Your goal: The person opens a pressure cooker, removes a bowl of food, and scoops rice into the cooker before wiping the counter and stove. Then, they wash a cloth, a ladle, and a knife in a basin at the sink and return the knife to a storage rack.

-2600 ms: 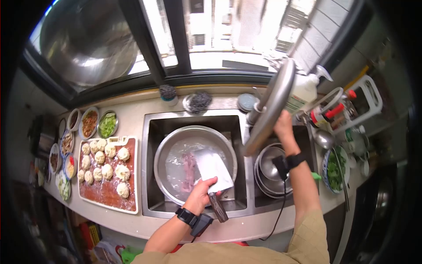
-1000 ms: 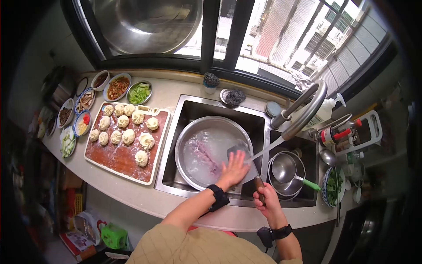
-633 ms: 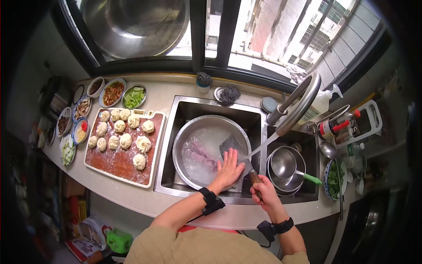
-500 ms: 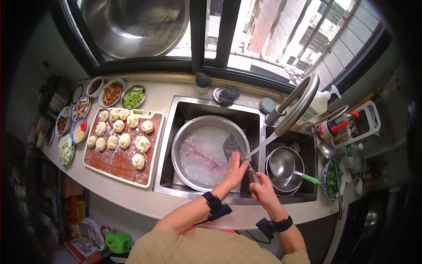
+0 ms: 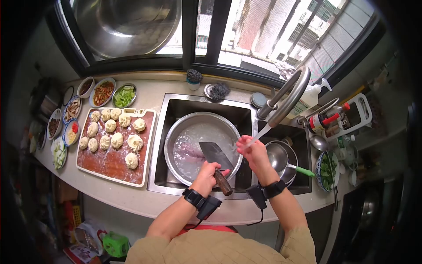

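A cleaver (image 5: 214, 154) is in my left hand (image 5: 205, 177), gripped where the dark blade meets the wooden handle. Its blade tilts over a metal basin (image 5: 168, 165), which sits in the left sink and holds cloudy water with something pinkish, blurred under the surface. To the right, my right hand (image 5: 255, 155) holds nothing; its fingers are loosely bent and apart in the stream from the faucet (image 5: 288, 103). Part of the pinkish thing is hidden behind the blade.
Left of the sink, a board (image 5: 110, 169) carries several pleated buns. Dishes of chopped food, including a bowl of greens (image 5: 125, 96), stand beyond it. Metal pans (image 5: 277, 156) fill the right sink, a green handle (image 5: 305, 171) sticking out. A spray bottle (image 5: 307, 101) stands behind.
The cleaver has passed from my right hand to my left and moved left over the basin. My right hand has risen into the running water. The view has shifted slightly.
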Demonstrator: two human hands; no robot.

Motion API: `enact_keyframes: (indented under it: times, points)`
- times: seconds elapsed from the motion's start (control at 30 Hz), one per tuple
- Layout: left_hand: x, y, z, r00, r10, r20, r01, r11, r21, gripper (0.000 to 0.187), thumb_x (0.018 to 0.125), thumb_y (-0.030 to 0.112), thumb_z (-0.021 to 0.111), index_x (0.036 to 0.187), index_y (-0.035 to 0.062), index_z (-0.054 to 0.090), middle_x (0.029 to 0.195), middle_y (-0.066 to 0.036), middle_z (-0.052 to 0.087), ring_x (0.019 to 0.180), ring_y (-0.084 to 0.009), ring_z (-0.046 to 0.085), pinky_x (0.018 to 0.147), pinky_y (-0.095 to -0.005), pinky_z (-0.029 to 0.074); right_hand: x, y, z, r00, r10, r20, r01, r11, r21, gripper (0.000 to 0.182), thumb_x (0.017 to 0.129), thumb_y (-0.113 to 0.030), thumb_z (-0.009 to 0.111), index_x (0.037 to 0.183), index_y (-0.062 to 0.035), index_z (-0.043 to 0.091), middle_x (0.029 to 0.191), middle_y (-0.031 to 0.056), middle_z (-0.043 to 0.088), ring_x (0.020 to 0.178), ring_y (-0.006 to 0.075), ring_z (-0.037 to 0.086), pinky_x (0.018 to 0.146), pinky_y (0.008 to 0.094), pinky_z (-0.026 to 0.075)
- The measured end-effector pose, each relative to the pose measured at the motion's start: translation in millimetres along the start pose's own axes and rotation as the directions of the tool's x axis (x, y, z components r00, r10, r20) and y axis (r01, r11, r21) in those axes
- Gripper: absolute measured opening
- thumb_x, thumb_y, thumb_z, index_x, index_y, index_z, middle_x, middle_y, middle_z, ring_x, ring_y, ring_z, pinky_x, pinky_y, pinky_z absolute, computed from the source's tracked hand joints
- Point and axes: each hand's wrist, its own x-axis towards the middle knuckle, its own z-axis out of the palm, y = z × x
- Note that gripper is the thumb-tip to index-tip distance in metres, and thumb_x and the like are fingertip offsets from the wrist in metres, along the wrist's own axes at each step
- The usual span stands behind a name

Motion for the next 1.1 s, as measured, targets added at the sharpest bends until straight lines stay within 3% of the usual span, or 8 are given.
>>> enact_keyframes:
  times: [0.1, 0.27, 0.53, 0.7, 0.8, 0.93, 1.07, 1.1]
  points:
    - [1, -1, -6, 0.998, -0.047, 0.034, 0.047, 0.999, -0.005, 0.027, 0.077, -0.004, 0.044, 0.101, 0.0084, 0.036, 0.096, -0.012, 0.044, 0.077, -0.0304, 0.054, 0.063, -0.0411, 0.055, 5, 4, 4, 0.996, 0.044, -0.073, -0.046, 0.999, -0.026, 0.024, 0.084, -0.019, 0.049, 0.101, -0.0022, 0.054, 0.095, 0.0059, 0.057, 0.082, 0.0149, 0.055, 0.073, 0.0284, 0.044]
    - [-12, 0, 3, 0.993, -0.084, 0.082, 0.083, 0.996, 0.019, 0.024, 0.082, 0.002, 0.047, 0.102, 0.0092, 0.036, 0.100, -0.013, 0.044, 0.074, -0.0336, 0.057, 0.058, -0.0406, 0.054, -17, 29, -8, 0.999, 0.023, -0.048, -0.040, 0.924, -0.379, 0.019, 0.082, -0.017, 0.054, 0.090, -0.0020, 0.062, 0.083, 0.0020, 0.060, 0.072, 0.0088, 0.051, 0.065, 0.0224, 0.039]
    - [5, -10, 29, 0.999, 0.017, 0.037, -0.020, 0.996, 0.086, 0.020, 0.080, 0.000, 0.043, 0.097, 0.0077, 0.034, 0.092, -0.014, 0.042, 0.070, -0.0292, 0.054, 0.055, -0.0357, 0.051, -27, 13, -38, 0.999, 0.031, 0.026, -0.017, 0.899, -0.438, 0.016, 0.080, -0.015, 0.056, 0.089, -0.0033, 0.062, 0.085, 0.0036, 0.063, 0.077, 0.0107, 0.057, 0.069, 0.0235, 0.044]
    - [15, -11, 64, 0.991, 0.107, 0.084, -0.113, 0.991, 0.075, 0.018, 0.078, -0.002, 0.042, 0.092, 0.0037, 0.032, 0.089, -0.016, 0.041, 0.071, -0.0293, 0.054, 0.057, -0.0357, 0.051, -7, -14, -55, 0.986, -0.071, 0.151, 0.128, 0.903, -0.411, 0.018, 0.084, -0.016, 0.052, 0.092, -0.0034, 0.061, 0.085, 0.0027, 0.063, 0.078, 0.0104, 0.058, 0.067, 0.0232, 0.044]
    - [35, -21, 62, 0.976, 0.122, 0.181, -0.129, 0.991, 0.026, 0.018, 0.078, -0.002, 0.042, 0.093, 0.0046, 0.033, 0.087, -0.015, 0.043, 0.071, -0.0294, 0.054, 0.055, -0.0364, 0.050, 20, -33, -84, 0.961, -0.243, 0.135, 0.277, 0.796, -0.539, 0.018, 0.082, -0.017, 0.055, 0.084, -0.0016, 0.063, 0.068, -0.0005, 0.057, 0.058, 0.0063, 0.049, 0.052, 0.0205, 0.039]
    - [34, -33, 56, 0.996, 0.083, 0.030, -0.082, 0.996, -0.016, 0.021, 0.078, -0.002, 0.042, 0.094, 0.0085, 0.033, 0.085, -0.014, 0.045, 0.059, -0.0290, 0.055, 0.043, -0.0337, 0.048, 91, -72, -121, 0.932, -0.361, 0.019, 0.287, 0.709, -0.644, 0.024, 0.084, -0.022, 0.051, 0.093, -0.0020, 0.060, 0.068, 0.0003, 0.055, 0.053, 0.0071, 0.047, 0.045, 0.0231, 0.038]
    - [13, -41, 47, 0.976, 0.114, -0.187, -0.123, 0.992, -0.037, 0.017, 0.077, 0.000, 0.044, 0.093, 0.0081, 0.042, 0.080, -0.012, 0.047, 0.056, -0.0251, 0.056, 0.042, -0.0307, 0.047, 178, -103, -133, 0.780, -0.619, 0.090, 0.559, 0.626, -0.544, 0.034, 0.087, -0.027, 0.046, 0.108, 0.0001, 0.052, 0.096, 0.0063, 0.057, 0.086, 0.0142, 0.052, 0.077, 0.0276, 0.043]
    - [7, -41, 42, 0.979, 0.139, -0.148, -0.145, 0.989, -0.032, 0.020, 0.077, 0.000, 0.045, 0.095, 0.0082, 0.042, 0.081, -0.012, 0.048, 0.055, -0.0238, 0.055, 0.041, -0.0297, 0.047, 251, -91, -165, 0.811, -0.552, 0.194, 0.577, 0.697, -0.425, 0.042, 0.087, -0.028, 0.046, 0.114, 0.0035, 0.045, 0.110, 0.0115, 0.050, 0.097, 0.0186, 0.049, 0.083, 0.0289, 0.040]
